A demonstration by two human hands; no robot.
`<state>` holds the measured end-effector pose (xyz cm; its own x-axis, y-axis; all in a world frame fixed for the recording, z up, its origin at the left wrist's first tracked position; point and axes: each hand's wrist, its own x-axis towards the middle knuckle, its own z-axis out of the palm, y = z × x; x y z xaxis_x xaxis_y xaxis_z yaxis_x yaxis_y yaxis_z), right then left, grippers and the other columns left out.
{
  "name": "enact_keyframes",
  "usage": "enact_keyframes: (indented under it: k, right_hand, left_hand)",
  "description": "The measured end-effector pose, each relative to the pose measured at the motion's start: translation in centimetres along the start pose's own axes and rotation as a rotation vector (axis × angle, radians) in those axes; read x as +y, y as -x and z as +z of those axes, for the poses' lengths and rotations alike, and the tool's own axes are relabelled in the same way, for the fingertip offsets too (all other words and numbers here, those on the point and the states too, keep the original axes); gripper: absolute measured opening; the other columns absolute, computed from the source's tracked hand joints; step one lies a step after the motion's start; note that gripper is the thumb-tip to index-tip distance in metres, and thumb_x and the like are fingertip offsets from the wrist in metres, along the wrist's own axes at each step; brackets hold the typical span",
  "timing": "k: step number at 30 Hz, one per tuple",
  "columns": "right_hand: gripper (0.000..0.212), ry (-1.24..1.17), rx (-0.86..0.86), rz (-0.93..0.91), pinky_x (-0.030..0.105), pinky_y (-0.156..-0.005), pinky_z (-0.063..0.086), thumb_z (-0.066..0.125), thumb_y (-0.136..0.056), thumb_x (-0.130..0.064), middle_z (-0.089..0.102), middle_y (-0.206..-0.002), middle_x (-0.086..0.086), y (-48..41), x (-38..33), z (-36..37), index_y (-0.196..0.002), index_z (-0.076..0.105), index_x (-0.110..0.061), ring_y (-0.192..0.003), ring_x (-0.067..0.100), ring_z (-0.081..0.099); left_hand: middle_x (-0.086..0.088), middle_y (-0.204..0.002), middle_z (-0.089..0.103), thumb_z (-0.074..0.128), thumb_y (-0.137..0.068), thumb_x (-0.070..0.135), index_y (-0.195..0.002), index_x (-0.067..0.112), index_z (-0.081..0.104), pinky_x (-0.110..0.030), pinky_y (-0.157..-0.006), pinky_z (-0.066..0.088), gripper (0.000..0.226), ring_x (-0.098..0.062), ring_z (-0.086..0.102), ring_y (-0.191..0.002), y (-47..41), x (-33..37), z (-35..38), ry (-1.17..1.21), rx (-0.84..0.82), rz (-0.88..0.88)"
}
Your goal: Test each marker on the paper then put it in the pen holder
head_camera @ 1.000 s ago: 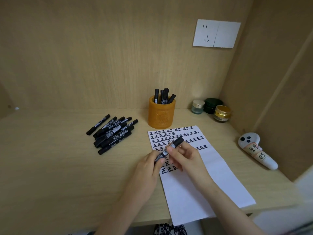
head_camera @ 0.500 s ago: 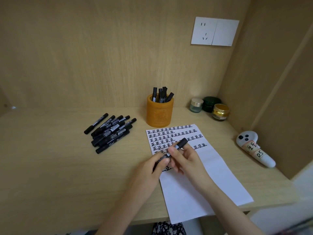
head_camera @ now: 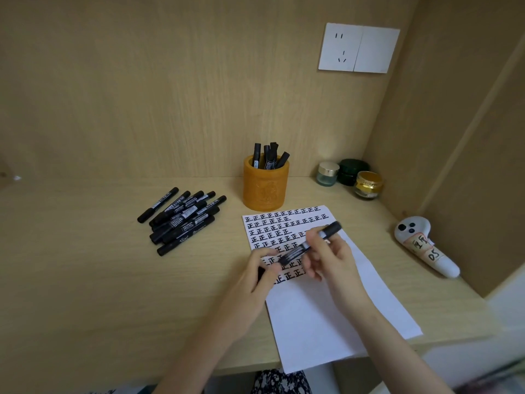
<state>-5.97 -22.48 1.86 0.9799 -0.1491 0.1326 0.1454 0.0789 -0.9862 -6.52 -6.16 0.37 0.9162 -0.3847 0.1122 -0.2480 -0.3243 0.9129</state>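
Head view: saw marker (head_camera: 298, 251) pinched mid-barrel by right hand (head_camera: 332, 260), lower end gripped by left hand (head_camera: 255, 285), just above paper (head_camera: 326, 314). Judged it light, stiff, smooth (slip risk); favoured gripping labelled barrel. Noted pen holder (head_camera: 265, 189) beyond paper.

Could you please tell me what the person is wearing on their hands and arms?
Nothing shows: the left hand and right hand are bare, without gloves, rings or a watch, and both forearms are uncovered to the frame's edge, with no sleeve in view.
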Motion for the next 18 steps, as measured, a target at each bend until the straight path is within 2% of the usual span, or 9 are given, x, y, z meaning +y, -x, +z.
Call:
enact_keyframes:
  k: [1,3,4,5,7,9,11,15,18]
  right_hand:
    - [0.017,-0.028,0.058,0.017,0.022,-0.043,0.028,0.051,-0.097,-0.021,0.047,-0.045,-0.006,-0.3,-0.1,-0.5,-0.081,0.046,-0.016,-0.042,0.013,0.04]
    - [0.019,-0.09,0.141,0.04,0.022,-0.041,0.027,0.049,-0.097,-0.019,0.046,-0.045,-0.005,-1.0,-0.2,-1.9,-0.08,0.044,-0.017,-0.042,0.015,0.041]
    - [0.019,-0.114,0.155,0.048,0.023,-0.04,0.027,0.05,-0.096,-0.019,0.046,-0.046,-0.003,-1.3,-0.2,-2.4,-0.078,0.043,-0.016,-0.043,0.017,0.042]
    - [0.017,-0.123,0.155,0.058,0.024,-0.041,0.027,0.052,-0.093,-0.02,0.047,-0.048,0.001,-1.6,-0.1,-3.0,-0.078,0.045,-0.016,-0.045,0.019,0.043]
    - [0.014,-0.103,0.139,0.081,0.024,-0.043,0.03,0.05,-0.09,-0.022,0.054,-0.053,0.009,-2.0,0.2,-3.9,-0.085,0.058,-0.011,-0.049,0.022,0.052]
    - [0.029,-0.082,0.092,0.131,0.022,-0.041,0.034,0.041,-0.096,-0.021,0.067,-0.066,0.017,-2.2,0.5,-4.4,-0.1,0.066,-0.006,-0.059,0.024,0.064]
    - [0.032,-0.08,0.069,0.181,0.019,-0.04,0.036,0.041,-0.098,-0.022,0.072,-0.079,0.02,-2.2,0.6,-4.5,-0.102,0.067,-0.003,-0.066,0.021,0.069]
    - [0.03,0.171,0.203,0.08,0.015,-0.045,0.034,0.074,-0.081,-0.029,0.058,-0.06,0.012,-2.2,1.0,-4.2,-0.071,0.061,-0.004,-0.047,0.009,0.048]
    - [0.037,0.244,0.268,0.082,0.023,-0.05,0.033,0.08,-0.076,-0.029,0.046,-0.056,0.009,-2.4,1.6,-4.1,-0.063,0.053,-0.008,-0.046,0.012,0.039]
  left_hand:
    - [0.006,-0.087,0.054,0.031,-0.099,0.037,-0.118,0.044,0.038,-0.02,-0.069,0.038,0.021,-0.016,0.053,-0.079,0.0,-0.3,-0.1,-0.001,0.001,-0.017]
    - [0.013,-0.092,0.053,0.03,-0.101,0.024,-0.12,0.042,0.035,-0.016,-0.069,0.037,0.027,-0.024,0.055,-0.087,0.1,-0.8,-0.4,-0.004,-0.007,-0.006]
    - [0.016,-0.092,0.053,0.032,-0.101,0.019,-0.119,0.043,0.035,-0.016,-0.074,0.039,0.03,-0.02,0.056,-0.091,0.2,-0.9,-0.6,-0.004,-0.018,0.006]
    - [0.017,-0.092,0.055,0.036,-0.1,0.016,-0.117,0.045,0.035,-0.016,-0.081,0.041,0.034,-0.008,0.057,-0.093,0.3,-0.9,-0.7,0.009,-0.033,0.013]
    - [0.015,-0.097,0.063,0.048,-0.096,0.015,-0.119,0.045,0.039,-0.017,-0.094,0.04,0.038,0.007,0.056,-0.1,0.6,-0.9,-0.9,0.047,-0.052,0.012]
    - [0.018,-0.1,0.068,0.058,-0.09,0.015,-0.117,0.038,0.047,-0.021,-0.098,0.041,0.037,0.006,0.058,-0.104,0.8,-1.0,-1.0,0.074,-0.057,-0.001]
    - [0.019,-0.1,0.07,0.064,-0.086,0.012,-0.11,0.031,0.057,-0.022,-0.097,0.045,0.031,0.005,0.061,-0.101,1.0,-1.2,-0.9,0.084,-0.057,-0.015]
    - [0.018,-0.097,0.072,0.07,-0.081,0.011,-0.1,0.028,0.069,-0.02,-0.093,0.049,0.026,0.003,0.064,-0.096,1.3,-1.4,-0.8,0.076,-0.081,-0.029]
    - [0.018,-0.096,0.072,0.071,-0.08,0.011,-0.099,0.031,0.072,-0.013,-0.087,0.048,0.028,0.003,0.064,-0.093,1.4,-1.5,-0.8,0.074,-0.088,-0.039]
